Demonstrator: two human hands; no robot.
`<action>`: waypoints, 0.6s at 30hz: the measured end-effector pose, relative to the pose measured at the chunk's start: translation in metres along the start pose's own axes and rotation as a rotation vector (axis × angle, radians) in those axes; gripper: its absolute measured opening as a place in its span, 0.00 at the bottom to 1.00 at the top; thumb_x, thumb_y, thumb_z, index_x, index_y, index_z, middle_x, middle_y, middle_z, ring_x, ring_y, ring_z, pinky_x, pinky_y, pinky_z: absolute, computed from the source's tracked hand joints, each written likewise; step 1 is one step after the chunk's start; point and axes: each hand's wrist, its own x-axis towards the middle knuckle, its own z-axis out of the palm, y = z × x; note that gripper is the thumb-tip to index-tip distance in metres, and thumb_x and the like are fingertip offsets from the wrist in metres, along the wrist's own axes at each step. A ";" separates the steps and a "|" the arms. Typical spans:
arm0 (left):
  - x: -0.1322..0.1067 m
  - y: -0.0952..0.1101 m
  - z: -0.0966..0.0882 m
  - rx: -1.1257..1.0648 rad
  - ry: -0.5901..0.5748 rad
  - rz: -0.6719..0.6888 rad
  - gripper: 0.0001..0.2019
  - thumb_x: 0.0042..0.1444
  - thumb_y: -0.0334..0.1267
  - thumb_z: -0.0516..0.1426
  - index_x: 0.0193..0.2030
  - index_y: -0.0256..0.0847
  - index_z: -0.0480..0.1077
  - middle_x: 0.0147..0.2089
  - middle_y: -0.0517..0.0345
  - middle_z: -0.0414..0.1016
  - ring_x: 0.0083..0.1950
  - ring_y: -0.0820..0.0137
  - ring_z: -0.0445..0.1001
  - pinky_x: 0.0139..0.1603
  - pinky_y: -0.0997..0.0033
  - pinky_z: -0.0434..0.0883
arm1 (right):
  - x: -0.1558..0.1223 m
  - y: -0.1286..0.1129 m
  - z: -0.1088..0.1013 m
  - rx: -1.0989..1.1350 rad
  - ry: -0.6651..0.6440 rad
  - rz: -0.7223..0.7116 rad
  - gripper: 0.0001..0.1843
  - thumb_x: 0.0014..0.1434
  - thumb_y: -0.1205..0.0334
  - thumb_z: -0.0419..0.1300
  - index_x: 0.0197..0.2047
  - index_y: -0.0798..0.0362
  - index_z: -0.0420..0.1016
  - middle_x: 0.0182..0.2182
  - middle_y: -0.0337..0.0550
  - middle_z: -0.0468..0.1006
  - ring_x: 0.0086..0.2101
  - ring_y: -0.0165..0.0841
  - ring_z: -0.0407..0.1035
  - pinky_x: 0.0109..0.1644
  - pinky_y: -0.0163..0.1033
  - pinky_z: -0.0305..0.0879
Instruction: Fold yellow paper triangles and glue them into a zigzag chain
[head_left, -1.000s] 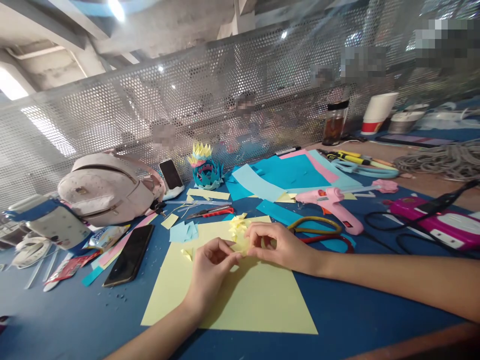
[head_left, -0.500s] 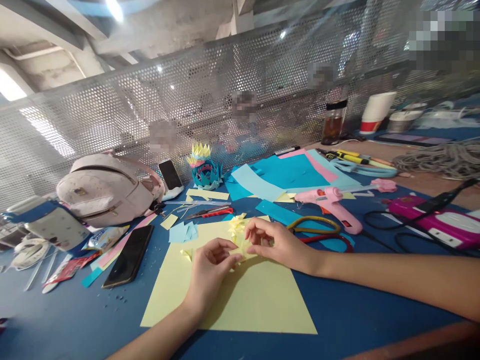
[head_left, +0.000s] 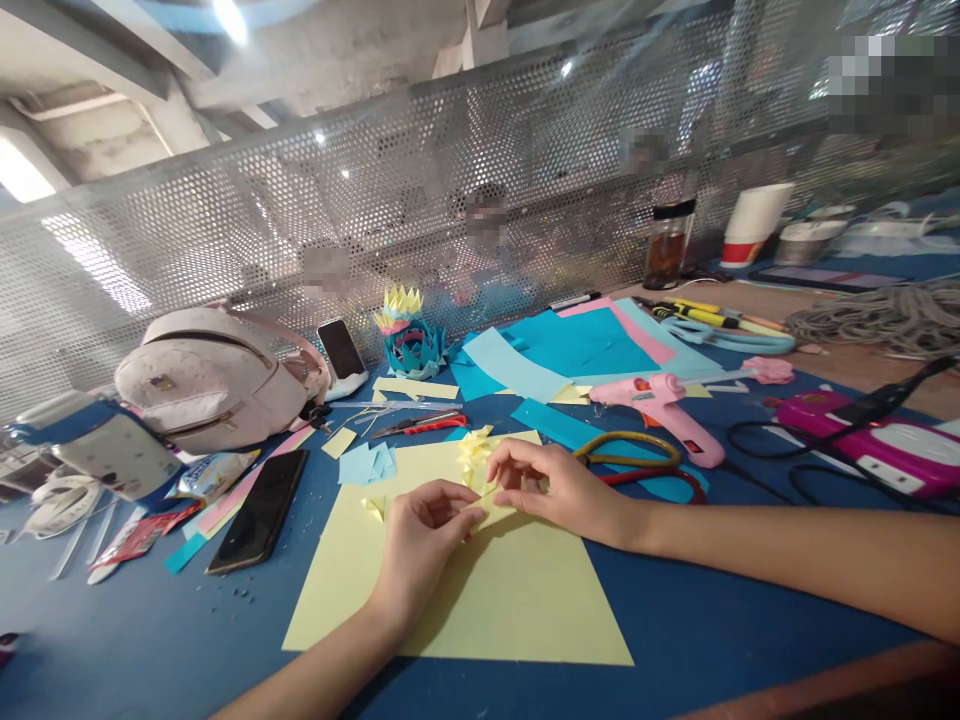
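My left hand and my right hand meet over a large yellow paper sheet on the blue table. Both pinch a small piece of yellow paper between fingertips, the fingers closed on it. Just beyond my fingers lies a small heap of folded yellow paper pieces. A tiny folded yellow scrap rests on the sheet left of my left hand.
Scissors and a pink glue gun lie right of my hands. A black phone, blue scraps and a pink backpack are left. A paper crown, coloured sheets and a red-handled tool sit behind, before a perforated metal screen.
My hands stayed in place over the sheet; the fingers have shifted slightly on the small yellow piece, which now sits a little lower between them.
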 end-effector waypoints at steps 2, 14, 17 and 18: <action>-0.001 0.002 0.001 0.003 0.003 -0.011 0.10 0.46 0.40 0.69 0.31 0.36 0.78 0.24 0.58 0.77 0.25 0.75 0.70 0.27 0.78 0.66 | -0.001 -0.001 0.000 -0.031 -0.026 -0.008 0.16 0.57 0.53 0.69 0.43 0.52 0.73 0.32 0.38 0.76 0.30 0.28 0.69 0.30 0.31 0.61; -0.005 0.002 0.004 0.072 -0.003 0.021 0.09 0.48 0.40 0.67 0.31 0.36 0.79 0.25 0.56 0.77 0.26 0.73 0.72 0.28 0.77 0.66 | 0.000 -0.001 -0.001 -0.199 -0.073 0.020 0.13 0.57 0.52 0.68 0.33 0.55 0.77 0.23 0.37 0.73 0.24 0.27 0.62 0.26 0.31 0.55; -0.005 0.003 0.005 0.080 -0.012 0.033 0.10 0.48 0.41 0.67 0.31 0.36 0.78 0.26 0.56 0.78 0.27 0.72 0.73 0.29 0.76 0.67 | -0.001 0.002 -0.001 -0.191 -0.061 0.047 0.14 0.58 0.53 0.67 0.29 0.55 0.77 0.22 0.36 0.73 0.23 0.26 0.61 0.24 0.31 0.53; -0.005 0.003 0.005 0.081 -0.017 0.039 0.10 0.49 0.42 0.67 0.31 0.37 0.78 0.26 0.56 0.78 0.27 0.72 0.73 0.29 0.76 0.67 | -0.002 0.003 -0.001 -0.189 -0.055 0.053 0.14 0.59 0.54 0.67 0.28 0.55 0.77 0.22 0.37 0.74 0.22 0.26 0.61 0.24 0.31 0.53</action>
